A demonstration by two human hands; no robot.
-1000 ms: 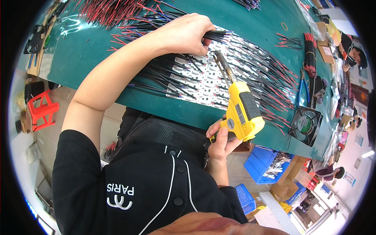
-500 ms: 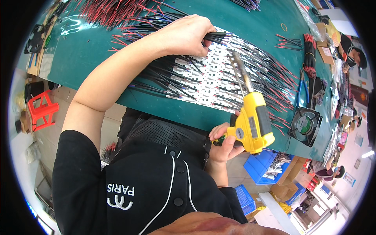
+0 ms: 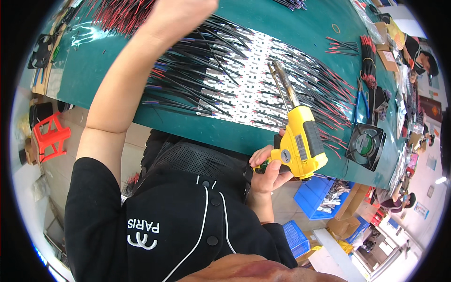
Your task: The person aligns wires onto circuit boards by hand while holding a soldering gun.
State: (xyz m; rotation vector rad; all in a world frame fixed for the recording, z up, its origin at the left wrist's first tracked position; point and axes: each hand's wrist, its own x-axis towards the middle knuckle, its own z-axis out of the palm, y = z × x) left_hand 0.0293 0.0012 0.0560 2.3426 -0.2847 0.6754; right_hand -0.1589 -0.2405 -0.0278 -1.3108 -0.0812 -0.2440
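Note:
My right hand (image 3: 268, 170) grips the handle of a yellow soldering gun (image 3: 300, 141) at the table's near edge. Its metal tip points away from me, above a panel of small white circuit boards (image 3: 246, 91). Black wires with red and blue ends stick out from both sides of the panel. At the top edge, my left hand (image 3: 185, 16) is over the far wires beside a large heap of red and black wires (image 3: 120, 16). Motion blur and the picture's edge hide its fingers, so I cannot tell whether it holds anything.
The green table (image 3: 188, 127) carries a few loose wires (image 3: 342, 46), a tied wire bundle (image 3: 368, 61), blue-handled pliers (image 3: 361, 103) and a black fan (image 3: 366, 147) on the right. Below stand a blue bin (image 3: 312, 195) and a red stool (image 3: 50, 136). Other people sit farther right.
My left hand has left the wires at the panel's far end and moved up and left toward the wire heap. The soldering gun has shifted only slightly.

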